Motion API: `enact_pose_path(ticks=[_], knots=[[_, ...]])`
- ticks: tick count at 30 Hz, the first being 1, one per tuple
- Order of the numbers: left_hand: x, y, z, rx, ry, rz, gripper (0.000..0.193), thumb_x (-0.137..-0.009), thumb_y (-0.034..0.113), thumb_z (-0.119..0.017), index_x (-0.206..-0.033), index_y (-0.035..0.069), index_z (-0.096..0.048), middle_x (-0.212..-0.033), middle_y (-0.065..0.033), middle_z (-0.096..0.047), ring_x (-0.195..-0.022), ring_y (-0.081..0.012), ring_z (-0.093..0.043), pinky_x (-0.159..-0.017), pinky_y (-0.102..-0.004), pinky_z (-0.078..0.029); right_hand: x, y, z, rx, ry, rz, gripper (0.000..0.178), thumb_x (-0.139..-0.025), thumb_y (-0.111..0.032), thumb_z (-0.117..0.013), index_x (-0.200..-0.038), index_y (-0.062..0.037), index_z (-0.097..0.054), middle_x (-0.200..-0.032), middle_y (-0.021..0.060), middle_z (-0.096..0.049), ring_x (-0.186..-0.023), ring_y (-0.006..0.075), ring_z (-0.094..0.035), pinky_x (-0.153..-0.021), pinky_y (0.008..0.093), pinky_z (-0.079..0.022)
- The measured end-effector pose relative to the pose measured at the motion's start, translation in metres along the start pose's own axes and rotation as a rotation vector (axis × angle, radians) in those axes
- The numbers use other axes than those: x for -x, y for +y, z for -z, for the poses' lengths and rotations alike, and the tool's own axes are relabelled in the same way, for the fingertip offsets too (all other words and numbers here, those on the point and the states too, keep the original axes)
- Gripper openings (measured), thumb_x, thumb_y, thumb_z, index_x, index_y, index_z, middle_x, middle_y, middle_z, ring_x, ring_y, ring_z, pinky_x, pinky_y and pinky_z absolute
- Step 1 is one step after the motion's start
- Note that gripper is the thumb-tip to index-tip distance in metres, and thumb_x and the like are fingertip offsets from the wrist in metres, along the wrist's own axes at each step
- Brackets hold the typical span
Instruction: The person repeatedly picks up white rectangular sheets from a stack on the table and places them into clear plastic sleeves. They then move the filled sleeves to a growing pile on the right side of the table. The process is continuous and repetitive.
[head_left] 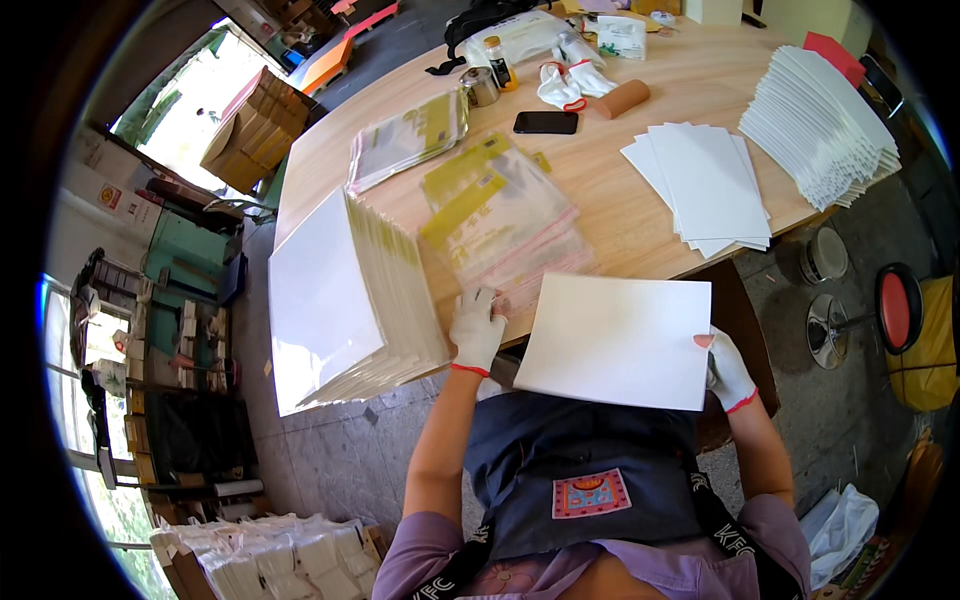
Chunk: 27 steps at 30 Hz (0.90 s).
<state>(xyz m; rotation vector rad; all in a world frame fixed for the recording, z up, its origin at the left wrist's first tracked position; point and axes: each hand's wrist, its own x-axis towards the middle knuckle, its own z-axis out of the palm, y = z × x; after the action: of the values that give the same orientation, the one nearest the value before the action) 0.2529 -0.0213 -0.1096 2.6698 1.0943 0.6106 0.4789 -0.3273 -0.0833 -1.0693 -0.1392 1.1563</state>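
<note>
The right hand (730, 372) is clamped on a white board (620, 340) at the near edge of the table (610, 195); the left hand (478, 330) seems to touch plastic sleeves (510, 225) there, its grip impossible to tell.

On the surface (612, 155), plastic sleeves (500, 222) lie between a near-left stack (325, 300) and loose sheets (712, 185) at right; a phone (546, 122) sits past the sleeves' far end.
</note>
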Motion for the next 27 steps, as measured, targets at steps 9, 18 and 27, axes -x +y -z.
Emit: enact_pose_path(ticks=[9,18,27], knots=[[-0.005,-0.004,0.005,0.511,-0.021,-0.001,0.023,-0.076,-0.005,-0.049,-0.092,0.008,-0.061,-0.082,-0.0091,-0.057,-0.066,-0.0228,-0.054,-0.060,-0.0305,-0.044,-0.019,0.048,0.000,-0.244,0.078,0.072,0.039,-0.083,-0.017,-0.054,-0.117,-0.0015,-0.045,-0.093,0.0067,-0.060,-0.062,0.0120,-0.059,-0.049,0.0214,-0.046],[0.021,0.027,-0.018,0.562,0.376,0.083,0.040,-0.075,-0.006,-0.051,-0.113,0.005,-0.052,-0.114,-0.0100,-0.055,-0.086,-0.0188,-0.057,-0.066,-0.0262,-0.047,-0.001,0.062,-0.037,-0.189,0.062,0.034,0.027,-0.088,-0.022,-0.053,-0.109,-0.0074,-0.045,-0.074,0.0040,-0.055,-0.045,0.0118,-0.048,-0.037,0.0244,-0.034],[0.068,0.057,-0.103,2.329,-0.236,0.874,0.049,-0.092,0.032,-0.038,-0.132,0.004,-0.035,-0.127,-0.0166,-0.046,-0.111,-0.0293,-0.049,-0.093,-0.0390,-0.043,0.037,0.048,-0.059,-0.105,-0.007,-0.013,0.026,-0.090,-0.024,-0.050,-0.109,-0.0070,-0.045,-0.083,0.0069,-0.059,-0.055,0.0144,-0.058,-0.043,0.0258,-0.044]])
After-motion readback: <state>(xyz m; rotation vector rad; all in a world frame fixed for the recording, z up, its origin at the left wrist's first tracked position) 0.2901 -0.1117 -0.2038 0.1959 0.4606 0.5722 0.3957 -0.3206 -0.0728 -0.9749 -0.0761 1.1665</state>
